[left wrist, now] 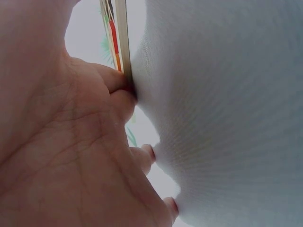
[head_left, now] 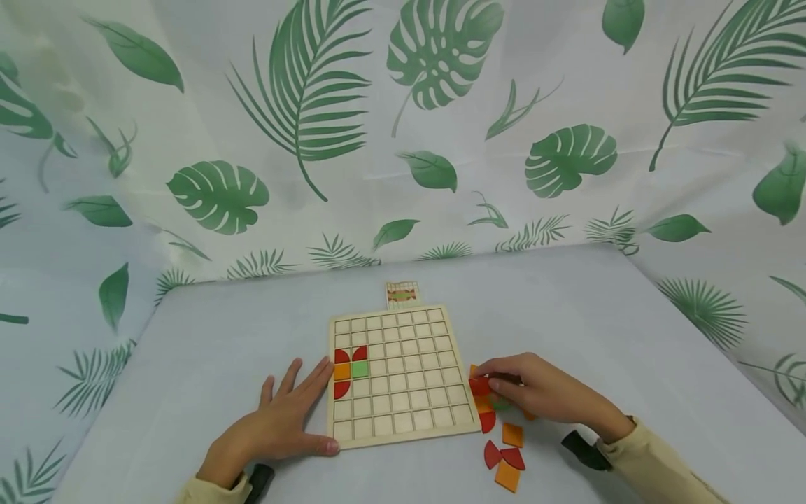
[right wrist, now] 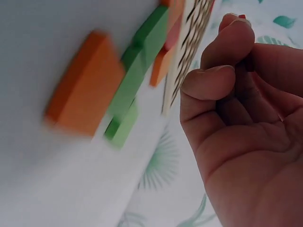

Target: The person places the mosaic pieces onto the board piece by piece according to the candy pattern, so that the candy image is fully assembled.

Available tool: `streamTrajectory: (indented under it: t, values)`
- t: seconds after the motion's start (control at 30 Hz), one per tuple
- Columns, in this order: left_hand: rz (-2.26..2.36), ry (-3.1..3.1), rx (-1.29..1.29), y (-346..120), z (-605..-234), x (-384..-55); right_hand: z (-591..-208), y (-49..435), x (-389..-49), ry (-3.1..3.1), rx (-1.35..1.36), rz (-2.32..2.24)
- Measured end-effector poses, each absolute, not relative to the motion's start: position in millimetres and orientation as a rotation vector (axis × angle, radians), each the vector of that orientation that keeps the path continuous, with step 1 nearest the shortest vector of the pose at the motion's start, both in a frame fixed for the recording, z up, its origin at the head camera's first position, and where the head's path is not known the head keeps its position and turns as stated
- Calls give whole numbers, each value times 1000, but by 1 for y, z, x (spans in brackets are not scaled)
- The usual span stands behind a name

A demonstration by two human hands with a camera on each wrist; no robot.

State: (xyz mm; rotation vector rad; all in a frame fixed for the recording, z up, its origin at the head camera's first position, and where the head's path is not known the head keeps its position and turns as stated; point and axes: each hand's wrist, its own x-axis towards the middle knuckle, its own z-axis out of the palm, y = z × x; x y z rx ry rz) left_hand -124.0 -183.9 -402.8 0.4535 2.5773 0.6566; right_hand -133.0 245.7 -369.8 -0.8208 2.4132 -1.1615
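A pale wooden grid board [head_left: 418, 420] lies on the table. Near its left side it carries red quarter-circle pieces [head_left: 341, 389], an orange square [head_left: 342, 372] and a green square [head_left: 359, 369]. My left hand [head_left: 277, 420] is spread out beside the board, with its index finger and thumb touching the left edge; in the left wrist view the fingertips rest on the cloth. Over the loose pieces at the board's right edge, my right hand [head_left: 535, 385] pinches a red piece [head_left: 480, 386]. Only a red sliver [right wrist: 242, 17] shows between its fingertips in the right wrist view.
Loose pieces lie right of the board: an orange square [head_left: 513, 435], another orange square [head_left: 507, 476], red quarter circles [head_left: 492, 455] and green squares [right wrist: 151, 35]. A small pattern card [head_left: 403, 295] touches the board's far edge. Leaf-printed cloth [head_left: 441, 210] hangs behind the table.
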Motion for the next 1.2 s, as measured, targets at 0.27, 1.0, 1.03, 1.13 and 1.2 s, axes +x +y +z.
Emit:
streamTrajectory:
  t: [0.27, 1.0, 1.03, 1.13, 1.2]
  values:
    - [659, 2567, 440, -186, -404, -124, -371, 216, -144, 2398, -883, -1206]
    - [686, 2573, 520, -191, -409, -128, -374, 154, -176, 2318, -974, -1207]
    - [693, 2572, 520, -191, -408, -128, -374, 152, -178, 2310, -984, -1209]
    - [680, 2566, 499, -190, -407, -128, -375, 146, -183, 2259, -1004, -1230]
    - [676, 2566, 481, -189, -406, -127, -376, 142, -185, 2213, -1002, -1249]
